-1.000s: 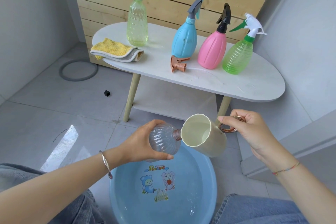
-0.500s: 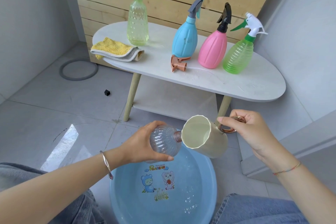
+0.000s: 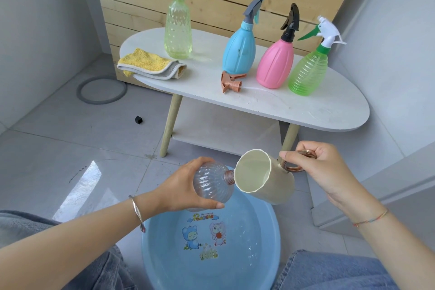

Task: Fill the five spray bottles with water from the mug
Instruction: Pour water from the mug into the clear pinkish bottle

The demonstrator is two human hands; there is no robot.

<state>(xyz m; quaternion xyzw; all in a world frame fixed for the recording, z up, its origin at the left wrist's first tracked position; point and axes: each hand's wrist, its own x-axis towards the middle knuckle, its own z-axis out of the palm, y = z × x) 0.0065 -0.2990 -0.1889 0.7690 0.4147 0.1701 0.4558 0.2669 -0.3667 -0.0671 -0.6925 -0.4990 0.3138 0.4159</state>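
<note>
Head view. I see the left hand [image 3: 186, 186] wrapped around a clear ribbed bottle [image 3: 213, 183], cap off, tipped so its neck points right. The right hand [image 3: 322, 169] is closed on the copper handle of a cream mug [image 3: 263, 179], which is tilted with its rim against the bottle's neck. I can't make out any water stream. Both are held over a blue basin [image 3: 266, 238] with water in it, set on the floor between the knees.

On the white table [image 3: 306, 106] stand four capped spray bottles: pale green [image 3: 178, 28], blue [image 3: 239, 54], pink [image 3: 275, 63], green [image 3: 308, 73]. An orange spray head [image 3: 230, 82] lies just in front of the blue one. A yellow cloth [image 3: 150, 66] lies at the table's left end.
</note>
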